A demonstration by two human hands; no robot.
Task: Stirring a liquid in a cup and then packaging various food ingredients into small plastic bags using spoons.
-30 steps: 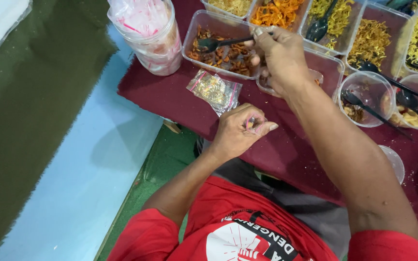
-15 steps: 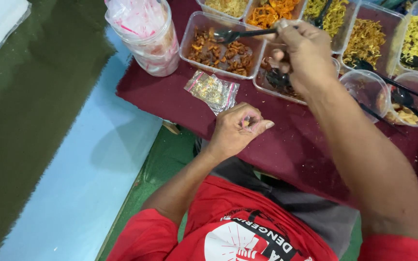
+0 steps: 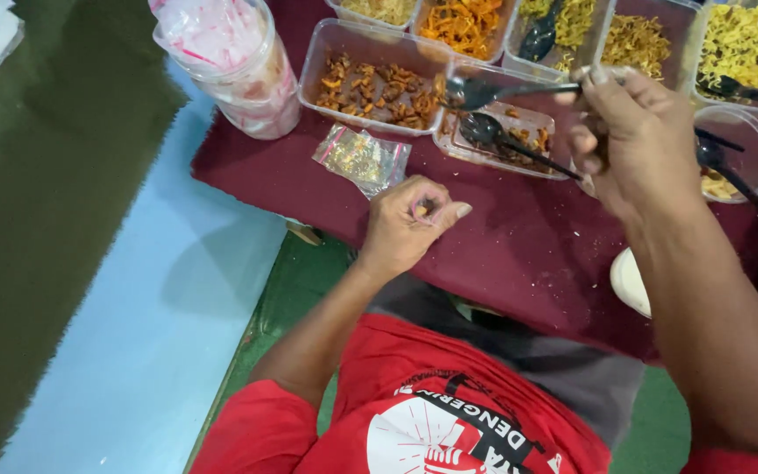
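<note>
At the far left of the maroon cloth (image 3: 519, 254) stands a clear jar (image 3: 230, 66) stuffed with pink-striped plastic bags. Next, just in front of the tub of brown fried bits (image 3: 370, 79), lies a small sealed packet (image 3: 361, 158), flat on the cloth and a little beyond my left hand (image 3: 405, 224). That hand sits near the table's front edge with the fingers curled together, pinching something small and pale that looks like the mouth of a little bag; I cannot tell exactly what it is.

To the right and farther from me, my right hand (image 3: 638, 145) is clamped on the handle of a black plastic spoon (image 3: 502, 89). Its long axis runs nearly level, with the bowl pointing left, hanging over the seam between the brown tub and a shallower tray (image 3: 502, 140) where a second black spoon (image 3: 511, 140) rests.

So the spoon's bowl lies up and to the right of my left hand, well apart from it, and the right hand alone is carrying it. More tubs of orange and yellow shreds line the back edge.
</note>
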